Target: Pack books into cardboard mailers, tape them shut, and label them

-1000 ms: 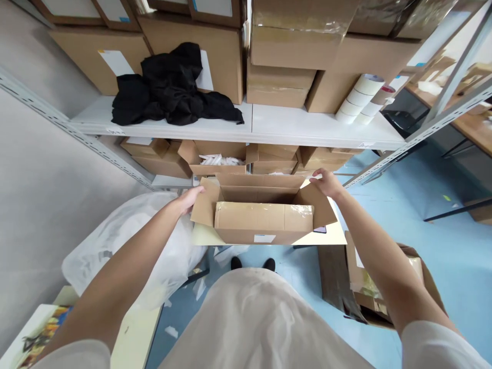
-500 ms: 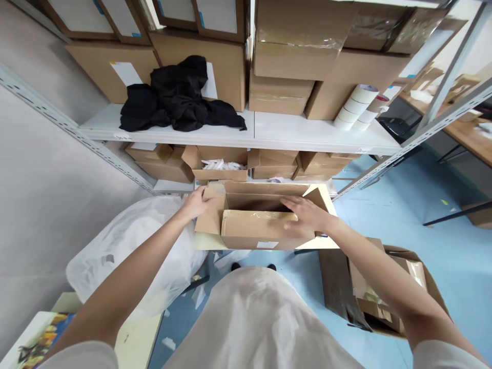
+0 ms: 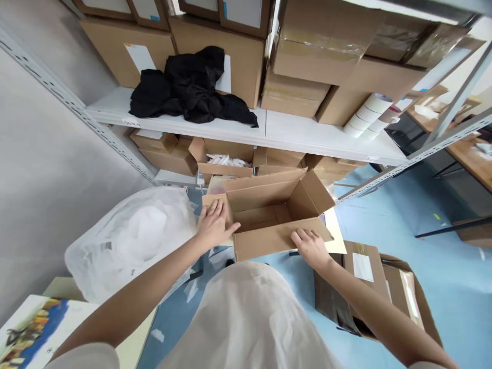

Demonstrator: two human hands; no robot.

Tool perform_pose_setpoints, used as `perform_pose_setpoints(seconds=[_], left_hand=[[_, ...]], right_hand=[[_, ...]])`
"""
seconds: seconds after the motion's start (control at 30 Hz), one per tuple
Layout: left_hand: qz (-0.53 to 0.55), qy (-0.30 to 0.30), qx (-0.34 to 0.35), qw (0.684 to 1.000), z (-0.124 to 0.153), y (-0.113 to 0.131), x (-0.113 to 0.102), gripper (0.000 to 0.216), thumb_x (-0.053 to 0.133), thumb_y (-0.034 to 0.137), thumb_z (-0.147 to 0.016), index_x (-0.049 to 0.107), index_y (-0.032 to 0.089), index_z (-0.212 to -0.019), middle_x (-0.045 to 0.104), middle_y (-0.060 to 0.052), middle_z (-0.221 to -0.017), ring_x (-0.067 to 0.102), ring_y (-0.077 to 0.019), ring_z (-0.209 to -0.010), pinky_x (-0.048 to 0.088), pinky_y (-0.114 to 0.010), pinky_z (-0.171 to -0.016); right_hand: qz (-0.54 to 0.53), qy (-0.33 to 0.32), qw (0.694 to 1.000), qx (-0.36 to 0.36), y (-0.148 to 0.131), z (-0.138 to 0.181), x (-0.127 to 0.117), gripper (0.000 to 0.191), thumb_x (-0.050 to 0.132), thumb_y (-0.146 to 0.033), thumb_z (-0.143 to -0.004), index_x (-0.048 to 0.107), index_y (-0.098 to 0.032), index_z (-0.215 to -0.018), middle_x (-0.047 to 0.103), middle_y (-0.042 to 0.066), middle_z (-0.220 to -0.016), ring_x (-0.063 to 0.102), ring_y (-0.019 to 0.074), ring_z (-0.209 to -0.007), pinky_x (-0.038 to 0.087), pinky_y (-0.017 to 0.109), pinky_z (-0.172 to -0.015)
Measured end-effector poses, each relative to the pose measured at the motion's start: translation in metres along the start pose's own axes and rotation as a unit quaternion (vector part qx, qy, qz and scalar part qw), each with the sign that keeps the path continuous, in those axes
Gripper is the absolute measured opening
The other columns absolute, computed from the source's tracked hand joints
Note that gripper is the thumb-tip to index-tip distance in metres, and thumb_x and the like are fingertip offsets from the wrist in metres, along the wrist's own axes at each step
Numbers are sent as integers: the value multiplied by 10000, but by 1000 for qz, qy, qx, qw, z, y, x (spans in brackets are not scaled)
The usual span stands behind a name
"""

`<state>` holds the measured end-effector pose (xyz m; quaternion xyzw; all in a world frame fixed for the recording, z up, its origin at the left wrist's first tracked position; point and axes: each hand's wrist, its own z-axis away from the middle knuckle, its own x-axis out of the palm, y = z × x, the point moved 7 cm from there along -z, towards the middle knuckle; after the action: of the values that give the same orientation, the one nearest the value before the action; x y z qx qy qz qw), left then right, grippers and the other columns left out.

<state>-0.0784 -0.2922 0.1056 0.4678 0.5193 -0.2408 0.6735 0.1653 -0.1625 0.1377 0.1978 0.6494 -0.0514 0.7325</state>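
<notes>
An open brown cardboard box (image 3: 269,218) rests on a pale board in front of me, its flaps spread and its inside bare. My left hand (image 3: 212,228) lies flat on the box's left flap, fingers stretched out. My right hand (image 3: 309,245) presses down on the near flap at its right end, fingers spread. Neither hand holds anything.
A white shelf (image 3: 307,136) carries a black cloth heap (image 3: 192,87), stacked cartons and tape rolls (image 3: 367,118). Below it stand more open cartons (image 3: 223,161). A large white plastic bag (image 3: 134,236) is at my left, an open carton (image 3: 384,287) on the blue floor at my right.
The near flap, standing up before, now lies folded down outward. My right hand came from the far right flap to the near flap. The left hand slid onto the left flap.
</notes>
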Motion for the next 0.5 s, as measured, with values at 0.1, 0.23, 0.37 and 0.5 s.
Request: perform_pose_setpoints(seconds=[0.1,0.23,0.37,0.5], left_hand=[[29,-27,-12,999,7,5,27,1297,644,762,-548,107,81,-1512,82,-286,-1568,40,-468,-1442,54,-677,-1092],[43,-22,0,999,2,10,39,1530,739,735,-392,-39,22,-1500,-38,-340,-1547,-75,-489,-1429,45,-698,-1081],[60,-23,9,998,-1,11,39,1562,746,725,-373,-91,31,-1495,-38,-329,-1552,-66,-480,-1432,49,-667,-1109],[85,-13,22,996,5,15,42,1614,753,741,-335,-100,-3,-1485,-34,-352,-1542,-72,-489,-1426,62,-647,-1124]], right_hand=[[-32,-39,998,44,3,11,23,237,445,-20,-822,598,-178,-911,634,108,-889,610,224,-771,382,325,-674],[-202,-134,970,-24,9,8,20,343,648,-213,-759,576,-200,-1094,615,91,-1051,636,229,-877,470,331,-751],[-283,-108,946,-115,7,-37,-25,721,744,-419,-698,489,-189,-1332,471,156,-1390,465,308,-1277,393,431,-1032],[-212,-95,951,-203,-26,-109,-42,998,774,-468,-654,292,-222,-1493,74,133,-1609,80,356,-1468,140,546,-1156]])
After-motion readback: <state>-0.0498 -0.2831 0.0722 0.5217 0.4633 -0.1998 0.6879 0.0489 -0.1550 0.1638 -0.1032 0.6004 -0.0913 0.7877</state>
